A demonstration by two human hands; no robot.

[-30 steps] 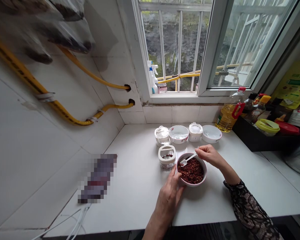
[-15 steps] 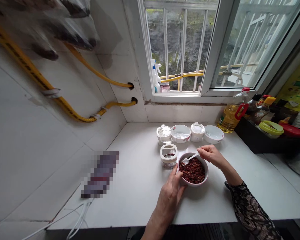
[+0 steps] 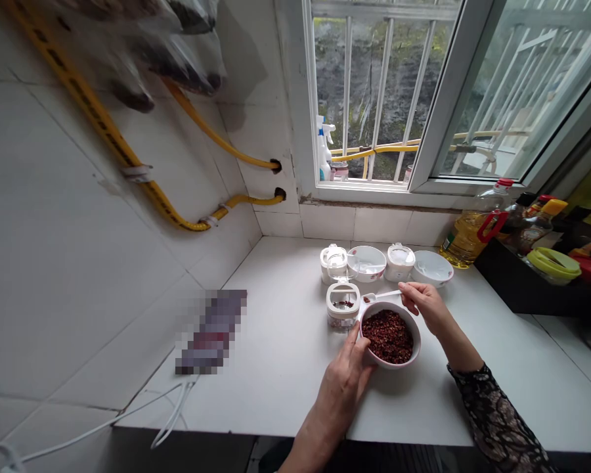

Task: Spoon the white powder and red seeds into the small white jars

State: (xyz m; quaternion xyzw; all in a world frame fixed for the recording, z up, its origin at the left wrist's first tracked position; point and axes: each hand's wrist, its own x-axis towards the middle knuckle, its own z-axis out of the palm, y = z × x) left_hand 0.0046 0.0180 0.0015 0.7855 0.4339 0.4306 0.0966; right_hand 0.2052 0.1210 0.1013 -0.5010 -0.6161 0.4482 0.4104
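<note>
Now — spoon (image 3: 381, 295) out of bowl (image 3: 393, 362) (loaded)

a glossy ceramic bowl (image 3: 393, 363) of rough dried flakes (image 3: 388, 336), a smooth white plastic spoon (image 3: 387, 295), and a matt white counter (image 3: 285, 341).

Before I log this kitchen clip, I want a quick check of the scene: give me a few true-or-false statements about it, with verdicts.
1. The right hand holds a small white spoon by its handle. True.
2. The pink bowl holds a heap of dark red flakes. True.
3. The left hand grips the small lidded jar. False: it holds the side of the bowl, and the small lidded jar stands beside the bowl.
4. The bottle of yellow cooking oil lies on its side. False: the bottle of yellow cooking oil stands upright.
</note>
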